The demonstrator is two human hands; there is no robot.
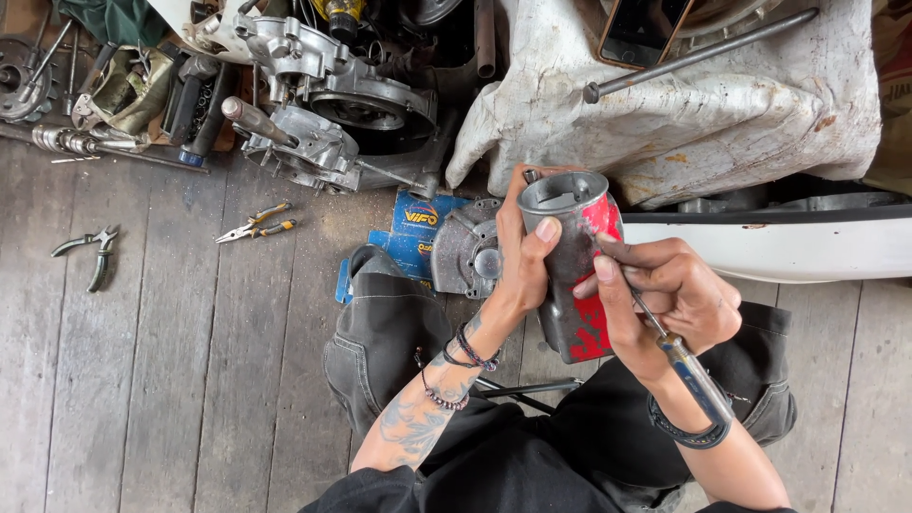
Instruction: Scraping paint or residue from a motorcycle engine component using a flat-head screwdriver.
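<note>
Above the plank floor [171, 380], both hands grip — left hand [524, 256] one red-grey housing [575, 275], right hand [665, 294] one screwdriver [689, 370].

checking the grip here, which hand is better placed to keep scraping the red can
Right. The right hand holds the blue-handled tool with its tip against the side of the red can. The left hand is wrapped around the can, steadying it, so it is not free.
</note>
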